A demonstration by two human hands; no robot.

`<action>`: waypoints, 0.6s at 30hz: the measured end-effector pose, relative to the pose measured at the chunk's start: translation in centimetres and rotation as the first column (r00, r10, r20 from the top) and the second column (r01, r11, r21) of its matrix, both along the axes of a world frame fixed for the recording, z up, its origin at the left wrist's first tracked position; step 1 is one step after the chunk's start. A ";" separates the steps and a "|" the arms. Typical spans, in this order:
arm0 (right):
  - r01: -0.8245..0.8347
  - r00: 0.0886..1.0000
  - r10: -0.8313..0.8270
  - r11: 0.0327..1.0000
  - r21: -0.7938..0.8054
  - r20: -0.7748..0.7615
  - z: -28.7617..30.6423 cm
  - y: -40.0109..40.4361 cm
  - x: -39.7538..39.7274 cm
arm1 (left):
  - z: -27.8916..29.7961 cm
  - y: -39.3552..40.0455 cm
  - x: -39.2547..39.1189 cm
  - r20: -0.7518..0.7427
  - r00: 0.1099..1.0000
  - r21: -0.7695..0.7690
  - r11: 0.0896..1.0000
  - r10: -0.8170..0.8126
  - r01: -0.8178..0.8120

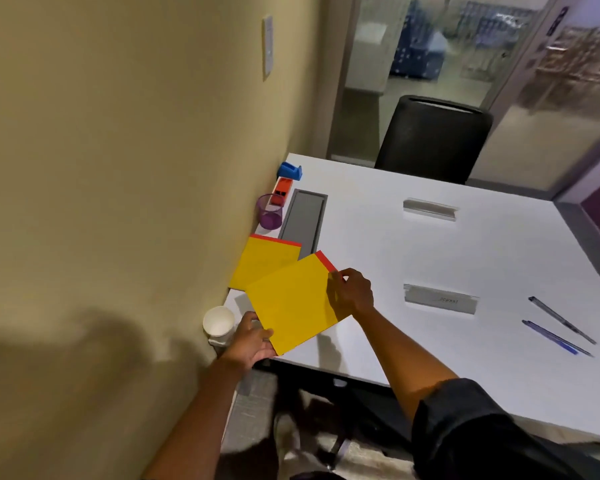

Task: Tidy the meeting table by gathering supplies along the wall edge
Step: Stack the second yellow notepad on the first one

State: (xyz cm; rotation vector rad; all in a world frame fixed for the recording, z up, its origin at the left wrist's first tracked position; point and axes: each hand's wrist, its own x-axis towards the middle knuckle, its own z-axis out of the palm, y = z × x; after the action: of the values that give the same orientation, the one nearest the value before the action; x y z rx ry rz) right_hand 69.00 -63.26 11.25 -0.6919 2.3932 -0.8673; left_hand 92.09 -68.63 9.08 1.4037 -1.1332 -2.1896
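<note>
I hold a yellow notepad with a red binding strip tilted above the white table, near the wall. My left hand grips its near corner; my right hand pinches its right edge by the red strip. A second yellow notepad lies flat against the wall, partly under the held one. Along the wall beyond it stand a purple mesh cup, an orange stapler and a blue tape dispenser. A white paper cup stands by the wall next to my left hand.
Two pens lie on the table's right side. Grey cable hatches are set into the tabletop, with two name holders farther right. A black chair stands at the far edge. The wall runs along the left.
</note>
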 end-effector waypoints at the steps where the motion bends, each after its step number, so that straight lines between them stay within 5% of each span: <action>1: 0.021 1.000 -0.021 1.000 0.002 0.001 -0.2 -0.7 -0.8 | -0.4 -0.9 -0.8 -0.013 1.000 0.003 1.000 0.006 -0.006; 7: 0.164 0.981 -0.163 0.987 0.002 0.106 -1.3 -5.7 -5.3 | -1.5 -5.7 -4.7 -0.095 0.995 -0.034 0.999 0.039 -0.042; 11: 0.346 0.849 -0.296 0.938 -0.036 0.438 -3.2 -7.9 -7.0 | -2.5 -8.7 -7.5 -0.138 0.978 0.022 0.987 0.159 -0.157; 14: 0.389 0.679 -0.247 0.920 -0.053 0.691 -3.7 -9.0 -6.9 | -2.9 -10.2 -9.7 -0.135 0.954 0.108 0.961 0.267 -0.254; 18: 0.305 0.656 -0.145 0.949 -0.084 0.741 -3.8 -10.0 -6.1 | -3.4 -11.1 -11.7 -0.130 0.949 0.158 0.951 0.286 -0.265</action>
State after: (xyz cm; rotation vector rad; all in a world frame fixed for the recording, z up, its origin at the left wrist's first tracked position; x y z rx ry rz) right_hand 62.89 -73.24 7.48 -0.0471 1.6755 -1.2245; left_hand 80.43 -79.74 5.72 1.3313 -0.6965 -2.1608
